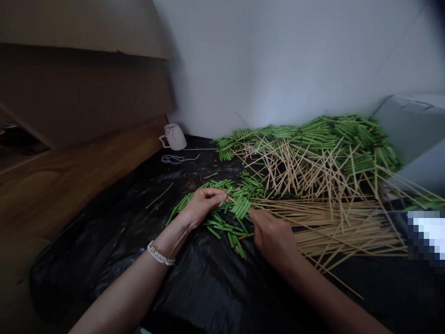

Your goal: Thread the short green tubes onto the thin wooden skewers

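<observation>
My right hand is closed around a bamboo skewer. Several short cut green stalks, like garlic scapes or long beans, sit side by side on that skewer. At its left end, the thin bare tip points toward my left hand, whose thumb and fingers are pinched together. A single green stalk piece shows at those fingertips, partly hidden by them. Under and around both hands lies a loose heap of cut stalks. A bracelet of pale beads circles my left wrist.
Bare skewers lie in a spread bundle at right. Behind them, filled skewers are piled against the pale wall. A white mug and tangled string are at back left. Black plastic sheeting covers the surface; cardboard rises at left.
</observation>
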